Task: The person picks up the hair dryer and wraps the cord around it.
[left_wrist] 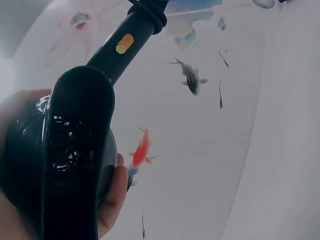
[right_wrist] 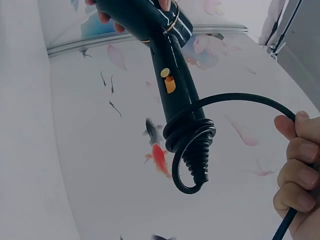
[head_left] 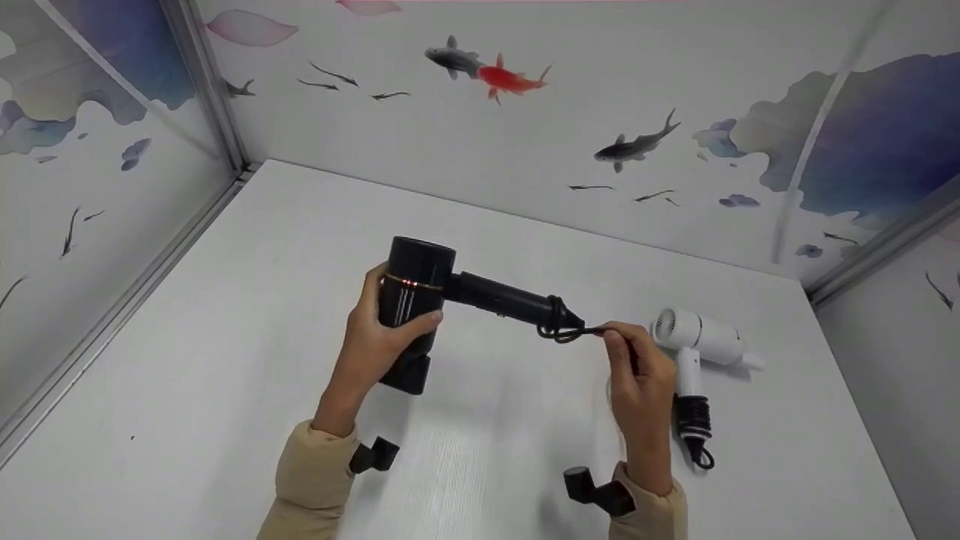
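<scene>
A black hair dryer (head_left: pixel 420 259) with a thin gold ring is held up over the table, its handle (head_left: pixel 506 296) pointing right. My left hand (head_left: pixel 371 334) grips the barrel, thumb across the near side; the flat nozzle (left_wrist: pixel 75 150) faces the left wrist camera. Near the handle's end the black cord (right_wrist: pixel 235 96) is looped round it several times. My right hand (head_left: pixel 637 375) pinches the cord just beyond the handle's tip, and in the right wrist view its fingers curl round it. A gold switch (right_wrist: pixel 168 81) shows on the handle.
A white hair dryer (head_left: pixel 709 337) lies on the white table (head_left: pixel 225 300) at the right, close to my right hand, its dark cord (head_left: pixel 694 416) wound round the handle. Printed wall panels (head_left: pixel 525 135) with painted fish enclose the table at the back and sides.
</scene>
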A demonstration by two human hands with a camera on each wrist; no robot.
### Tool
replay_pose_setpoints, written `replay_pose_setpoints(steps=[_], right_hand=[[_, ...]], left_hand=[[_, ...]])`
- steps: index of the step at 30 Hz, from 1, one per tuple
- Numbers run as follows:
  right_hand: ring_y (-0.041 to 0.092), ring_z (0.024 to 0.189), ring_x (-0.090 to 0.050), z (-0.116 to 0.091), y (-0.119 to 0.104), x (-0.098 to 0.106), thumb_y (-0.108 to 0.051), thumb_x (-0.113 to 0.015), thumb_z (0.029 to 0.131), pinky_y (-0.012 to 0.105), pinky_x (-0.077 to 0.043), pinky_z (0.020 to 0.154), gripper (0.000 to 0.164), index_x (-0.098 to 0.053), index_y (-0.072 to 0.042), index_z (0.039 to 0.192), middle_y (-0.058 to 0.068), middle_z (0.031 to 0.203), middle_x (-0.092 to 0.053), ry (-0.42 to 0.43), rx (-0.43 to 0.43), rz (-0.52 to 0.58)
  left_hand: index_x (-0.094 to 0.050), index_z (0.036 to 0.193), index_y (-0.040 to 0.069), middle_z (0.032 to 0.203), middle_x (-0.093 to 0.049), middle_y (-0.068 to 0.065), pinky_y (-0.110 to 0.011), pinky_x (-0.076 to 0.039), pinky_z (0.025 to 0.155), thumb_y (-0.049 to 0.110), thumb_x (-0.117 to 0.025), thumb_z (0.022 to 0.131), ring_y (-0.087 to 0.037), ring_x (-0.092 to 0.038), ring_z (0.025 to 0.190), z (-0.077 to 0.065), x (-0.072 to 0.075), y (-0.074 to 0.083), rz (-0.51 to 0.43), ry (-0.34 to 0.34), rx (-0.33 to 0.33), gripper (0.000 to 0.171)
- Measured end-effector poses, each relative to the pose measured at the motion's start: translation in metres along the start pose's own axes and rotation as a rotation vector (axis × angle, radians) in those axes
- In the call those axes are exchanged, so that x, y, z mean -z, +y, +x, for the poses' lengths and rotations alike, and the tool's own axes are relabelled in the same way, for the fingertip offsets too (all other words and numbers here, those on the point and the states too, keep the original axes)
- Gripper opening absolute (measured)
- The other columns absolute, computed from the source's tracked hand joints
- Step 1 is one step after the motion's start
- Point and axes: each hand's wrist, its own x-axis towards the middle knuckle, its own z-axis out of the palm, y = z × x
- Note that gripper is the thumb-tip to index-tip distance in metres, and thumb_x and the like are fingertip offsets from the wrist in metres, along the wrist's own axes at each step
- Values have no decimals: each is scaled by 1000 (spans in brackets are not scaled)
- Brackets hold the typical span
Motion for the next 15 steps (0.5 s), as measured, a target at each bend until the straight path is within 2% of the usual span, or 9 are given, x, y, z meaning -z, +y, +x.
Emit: replay_pose_setpoints(steps=[7,9,15], right_hand=[[4,51,-31,0,3,5,1,-49,93,18,-27,48,16,-63,8,90,-3,63,-41,94,-105,34],[4,51,-32,0,5,7,0,-49,94,18,-28,49,16,-63,7,90,-6,63,-41,102,-134,36],[4,53,-34,1,9,8,-1,-49,94,18,-30,50,16,-63,6,91,-4,63,-42,80,-184,44]], left_hand=[[-34,138,26,110,-58,-7,-38,-49,80,23,-77,74,-22,-60,93,-2,-3,0,7,-132,-14,77],[-36,137,26,110,-59,-7,-38,-50,79,23,-77,74,-22,-61,93,-2,-3,0,9,-162,-23,75],[-39,135,26,107,-58,-9,-38,-51,77,24,-75,73,-24,-61,91,-4,-3,1,-15,-232,-24,72]])
